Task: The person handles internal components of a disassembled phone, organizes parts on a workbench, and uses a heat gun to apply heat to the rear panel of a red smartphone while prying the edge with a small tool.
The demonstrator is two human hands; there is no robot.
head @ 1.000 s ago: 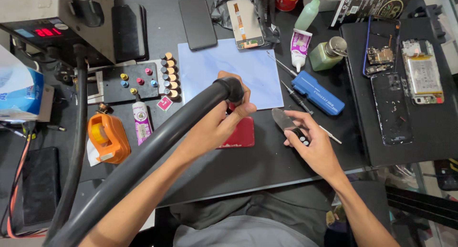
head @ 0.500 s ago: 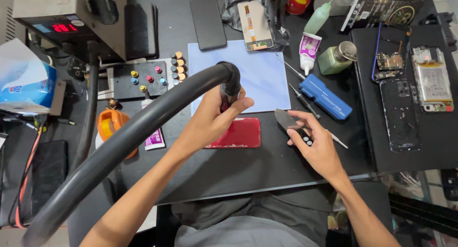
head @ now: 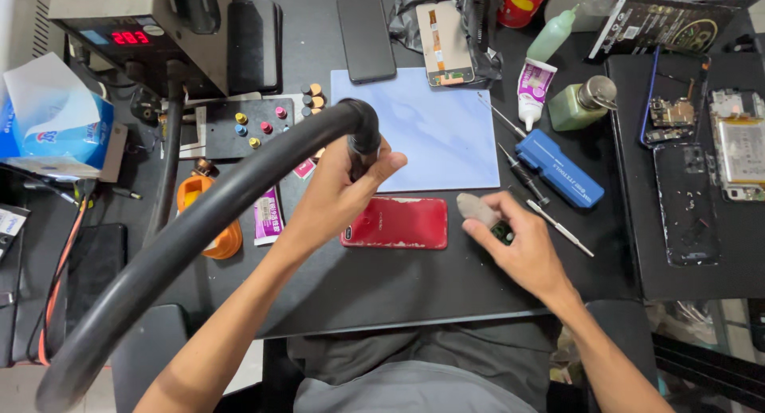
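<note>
Head view of a dark counter (head: 382, 301) used for phone repair. The left hand (head: 339, 194) is clenched around the black handpiece (head: 362, 138) at the end of a thick black hose (head: 199, 230); the hose curves down and to the left, out toward the lower left corner. The handpiece points downward, its tip just above the upper left end of a red phone (head: 396, 222). The red phone lies flat on the counter, back up, long side running left to right, directly below the near edge of a pale blue mat (head: 422, 126).

The right hand (head: 518, 249) rests on the counter just right of the red phone, its fingers (head: 478, 231) grasping a small flat tool (head: 478, 210) with a grey blade and a dark handle; the blade tip lies near the right end of the phone, and contact cannot be told.

Beside the right hand lie thin metal picks (head: 550, 222) and a blue case (head: 559, 169). At upper left stands a grey station with a red digital readout (head: 143, 30). Left of the hose sit an orange tape dispenser (head: 209, 214) and a blue tissue box (head: 56, 126). A green bottle (head: 580, 104) stands right of the mat, and an opened phone with exposed parts (head: 685, 166) lies on a black mat at far right.
</note>
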